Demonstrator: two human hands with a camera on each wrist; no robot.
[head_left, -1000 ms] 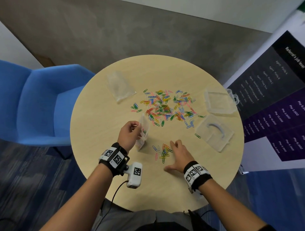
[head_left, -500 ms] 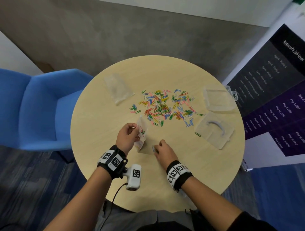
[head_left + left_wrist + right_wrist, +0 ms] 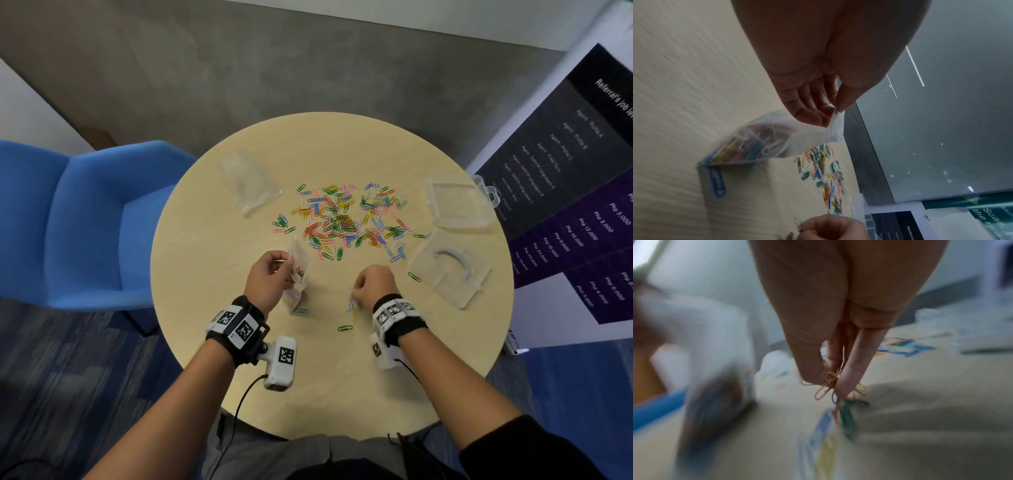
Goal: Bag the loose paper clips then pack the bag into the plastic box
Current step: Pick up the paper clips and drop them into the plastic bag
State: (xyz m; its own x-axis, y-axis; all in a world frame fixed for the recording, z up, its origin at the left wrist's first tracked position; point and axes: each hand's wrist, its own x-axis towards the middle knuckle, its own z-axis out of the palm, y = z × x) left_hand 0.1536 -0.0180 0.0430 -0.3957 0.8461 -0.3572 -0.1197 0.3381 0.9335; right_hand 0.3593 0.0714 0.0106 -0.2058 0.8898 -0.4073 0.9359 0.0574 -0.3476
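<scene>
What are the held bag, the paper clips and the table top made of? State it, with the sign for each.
Bag, pinched by the left hand: thin soft plastic film, cloudy-clear; it creases and clips show through.
Paper clips: bent wire in glossy colours, probably coated metal, though the core is not visible.
Table top: pale wood-grain surface, matte, likely laminate; solid wood cannot be ruled out.

Round table (image 3: pixel 212 342), light wood-grain top. Blue upholstered chair (image 3: pixel 75 219) at its left edge, seat facing the table. Dark banner (image 3: pixel 575 205) with rows of white text stands to the right (print mostly too small to read). Grey carpet (image 3: pixel 274 75) beyond the table; blue striped carpet (image 3: pixel 68 394) nearer the camera.
</scene>
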